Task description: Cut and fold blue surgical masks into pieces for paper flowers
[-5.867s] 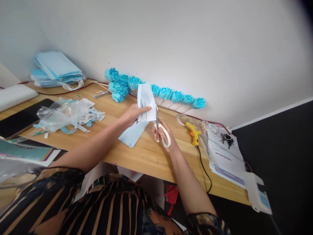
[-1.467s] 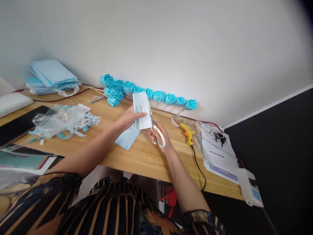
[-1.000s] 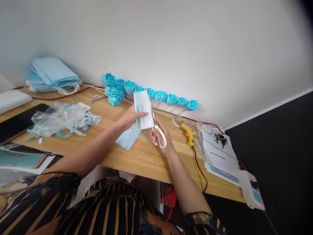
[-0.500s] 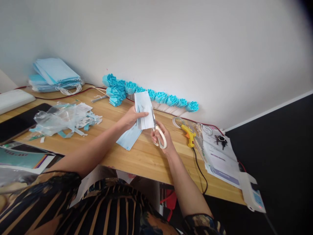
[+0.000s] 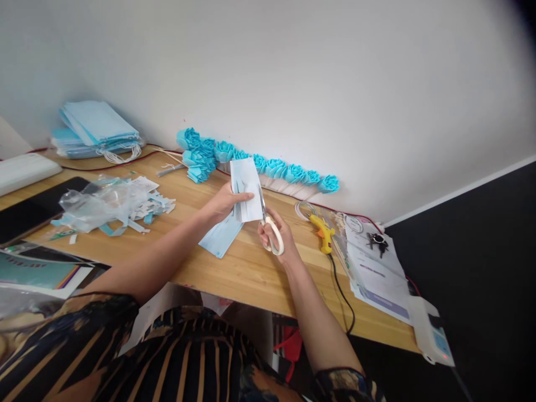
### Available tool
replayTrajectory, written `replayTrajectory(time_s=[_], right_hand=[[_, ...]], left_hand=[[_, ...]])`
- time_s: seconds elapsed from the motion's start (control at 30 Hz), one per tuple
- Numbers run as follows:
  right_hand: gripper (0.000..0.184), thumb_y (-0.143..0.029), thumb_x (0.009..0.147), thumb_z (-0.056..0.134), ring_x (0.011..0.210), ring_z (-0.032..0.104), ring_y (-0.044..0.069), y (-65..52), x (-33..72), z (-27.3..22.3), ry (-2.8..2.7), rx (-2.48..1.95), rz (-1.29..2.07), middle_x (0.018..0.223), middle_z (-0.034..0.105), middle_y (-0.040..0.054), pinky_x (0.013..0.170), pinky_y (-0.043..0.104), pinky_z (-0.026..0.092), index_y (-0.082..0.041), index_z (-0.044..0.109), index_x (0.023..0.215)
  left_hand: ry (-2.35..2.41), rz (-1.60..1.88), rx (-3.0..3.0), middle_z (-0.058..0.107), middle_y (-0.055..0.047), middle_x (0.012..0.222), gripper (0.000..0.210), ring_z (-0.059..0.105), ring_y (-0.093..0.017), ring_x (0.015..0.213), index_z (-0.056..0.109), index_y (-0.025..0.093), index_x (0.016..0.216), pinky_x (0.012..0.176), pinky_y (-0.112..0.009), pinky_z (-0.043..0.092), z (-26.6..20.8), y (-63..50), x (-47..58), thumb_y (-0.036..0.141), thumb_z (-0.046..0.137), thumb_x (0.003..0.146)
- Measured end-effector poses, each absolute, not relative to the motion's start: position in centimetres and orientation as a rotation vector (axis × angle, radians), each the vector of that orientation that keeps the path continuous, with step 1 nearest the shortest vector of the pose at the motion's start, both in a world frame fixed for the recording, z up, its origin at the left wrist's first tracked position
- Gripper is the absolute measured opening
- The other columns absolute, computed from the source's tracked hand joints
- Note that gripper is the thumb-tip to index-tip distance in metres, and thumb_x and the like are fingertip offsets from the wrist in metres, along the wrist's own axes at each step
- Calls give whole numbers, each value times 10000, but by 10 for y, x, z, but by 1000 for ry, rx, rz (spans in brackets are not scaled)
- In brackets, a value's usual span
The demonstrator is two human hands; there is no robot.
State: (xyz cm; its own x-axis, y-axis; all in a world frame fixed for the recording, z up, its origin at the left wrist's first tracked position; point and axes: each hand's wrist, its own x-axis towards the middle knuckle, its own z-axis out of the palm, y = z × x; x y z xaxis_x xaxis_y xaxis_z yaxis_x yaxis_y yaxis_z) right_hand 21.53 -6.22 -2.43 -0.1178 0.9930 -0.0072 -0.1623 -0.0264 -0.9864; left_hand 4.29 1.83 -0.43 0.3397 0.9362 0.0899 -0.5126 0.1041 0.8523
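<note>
On the surface [image 5: 243, 279], blue flowers [image 5: 275, 168] line the back edge; the left hand [image 5: 225, 202] holds pale cloth [image 5: 246, 174], the right hand [image 5: 288, 239] holds scissors [image 5: 280, 238].

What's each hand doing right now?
Left hand: closed, holding a folded light-blue sheet.
Right hand: closed on the white-handled scissors.

Scissors [image 5: 273, 224]: metal blades [image 5: 263, 205], smooth plastic handles [image 5: 280, 241]. Held sheet [image 5: 247, 180]: matt, cloth-like. Tabletop [image 5: 251, 282]: smooth wood.
</note>
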Motion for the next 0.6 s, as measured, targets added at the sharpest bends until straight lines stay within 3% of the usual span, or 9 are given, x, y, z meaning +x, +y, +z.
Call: replayTrajectory(time_s=[0.23, 0.6], right_hand=[[714, -390, 714, 772, 393, 426, 44, -62, 215, -25, -1189, -1065, 1377, 631, 615, -63, 372, 171, 307, -211, 502, 1351], [746, -536, 761, 730, 528, 478, 69, -65, 216, -22, -1266, -1056, 1402, 736, 598, -35, 453, 197, 357, -223, 479, 1390]], left_hand=[[606, 1239, 906, 691, -54, 937, 563, 647, -186, 835, 611, 134, 1045, 826, -338, 524, -5, 21, 43, 304, 886, 584], [629, 1286, 999, 672, -79, 1022, 625, 639, -250, 978, 559, 140, 1097, 918, -404, 503, -3, 19, 44, 269, 859, 564]])
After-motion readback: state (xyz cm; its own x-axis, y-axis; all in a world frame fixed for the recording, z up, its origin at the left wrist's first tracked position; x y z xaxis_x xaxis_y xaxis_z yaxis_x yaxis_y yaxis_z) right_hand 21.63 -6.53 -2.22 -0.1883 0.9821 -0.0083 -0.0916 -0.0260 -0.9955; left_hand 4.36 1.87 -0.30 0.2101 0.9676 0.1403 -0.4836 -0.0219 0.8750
